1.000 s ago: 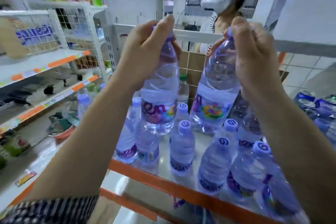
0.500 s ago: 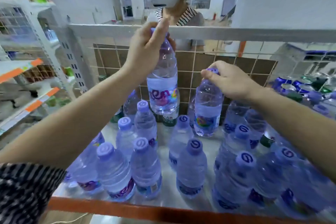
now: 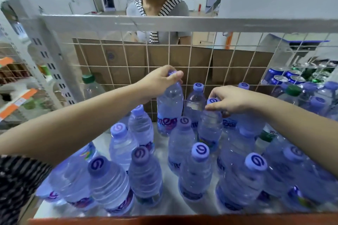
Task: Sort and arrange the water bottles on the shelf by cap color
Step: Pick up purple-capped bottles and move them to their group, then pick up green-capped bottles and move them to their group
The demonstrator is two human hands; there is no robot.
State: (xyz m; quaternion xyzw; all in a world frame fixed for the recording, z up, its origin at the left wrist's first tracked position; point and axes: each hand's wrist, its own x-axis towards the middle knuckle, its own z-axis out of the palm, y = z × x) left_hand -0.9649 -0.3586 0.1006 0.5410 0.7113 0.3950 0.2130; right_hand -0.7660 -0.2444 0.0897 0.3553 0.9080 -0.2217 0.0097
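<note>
Head view: two bare arms are seen stretched over a shelf crowded with purple-capped water bottles, all stood upright. The left hand is curled round the neck and cap of the rear bottle, which is held upright just in front of the wire grid at the back of the shelf. Its cap is mostly covered by the fingers, and only a sliver of purple is shown. The base is down at shelf level, though contact with the surface cannot be confirmed.

The right hand is closed from above on the second bottle, which is placed just right of the rear bottle and slightly nearer the camera. The rim of its cap is pinched between thumb and fingertips — the spiral logo on top is left exposed. A third bottle is stood between the two held ones, against the grid.

A green-capped bottle is set at the far left rear, well apart from the purple group, and another green cap is found among purple caps on the right. Drink cans are stacked beyond the grid on the right. A cardboard box is seen behind the grid — beyond it a second person in a striped collar is stood. A striped sleeve is worn on the left arm.
</note>
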